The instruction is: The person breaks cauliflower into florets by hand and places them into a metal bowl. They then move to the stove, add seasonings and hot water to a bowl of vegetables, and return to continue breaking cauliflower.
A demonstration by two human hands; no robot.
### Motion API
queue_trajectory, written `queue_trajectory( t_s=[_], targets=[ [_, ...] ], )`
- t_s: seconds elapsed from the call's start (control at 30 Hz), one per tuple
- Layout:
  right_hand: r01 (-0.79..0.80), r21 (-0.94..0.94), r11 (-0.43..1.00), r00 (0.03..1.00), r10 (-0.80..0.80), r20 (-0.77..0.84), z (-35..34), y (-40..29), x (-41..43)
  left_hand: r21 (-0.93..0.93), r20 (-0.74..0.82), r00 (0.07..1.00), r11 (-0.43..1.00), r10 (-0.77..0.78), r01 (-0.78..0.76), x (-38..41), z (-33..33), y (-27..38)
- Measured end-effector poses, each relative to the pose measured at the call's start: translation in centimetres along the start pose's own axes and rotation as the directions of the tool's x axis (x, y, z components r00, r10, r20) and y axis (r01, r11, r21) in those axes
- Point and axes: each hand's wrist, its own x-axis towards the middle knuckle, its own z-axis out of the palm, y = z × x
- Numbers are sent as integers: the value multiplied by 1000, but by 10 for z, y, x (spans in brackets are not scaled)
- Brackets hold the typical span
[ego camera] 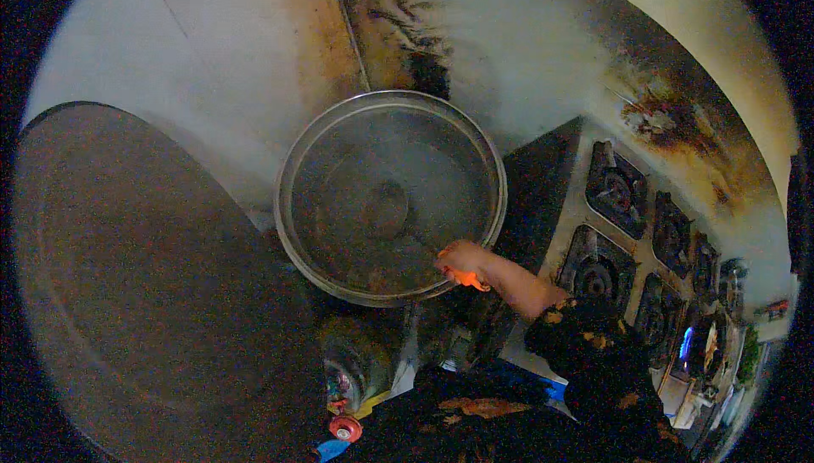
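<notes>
My right hand (pixel 467 261) is over the near right rim of a large round metal pot (pixel 284 215). Its fingers are curled around a bright orange object (pixel 469 279), too blurred to name. Haze, apparently steam, veils the inside of the pot, where a darker round shape (pixel 386 208) shows in the middle. To the left stands a big dark disc (pixel 146 259), probably a lid, tilted up beside the pot and filling much of that side. My left hand is out of view; whether it holds the disc cannot be seen.
A gas stove with several burners (pixel 598 282) runs along the right. Behind the pot rises a pale wall (pixel 509 37) with brown and black stains. Low in front are a red round knob-like part (pixel 345 428) and a blue piece (pixel 332 449).
</notes>
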Motion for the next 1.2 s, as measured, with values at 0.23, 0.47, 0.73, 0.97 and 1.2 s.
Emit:
queue_trajectory(
  t_s=[0.23,0.47,0.73,0.97,1.2],
  targets=[
    [-27,689,724,979,-122,166,-18,-10,-138,4,112,993,1000,23,-24,-10,71,11],
    [205,729,653,978,-111,-175,-34,-2,-292,-78,325,946,996,-20,48,-27,198,-7],
    [518,618,592,776,-21,-630,-20,49,-440,269,631,746,842,213,-468,23,284,-81],
    [637,428,641,347,257,-902,7,103,-512,250,781,533,618,327,-746,42,366,-123],
    [660,390,643,163,383,-909,17,145,-574,135,741,501,631,448,-764,65,363,-176]
  ],
)
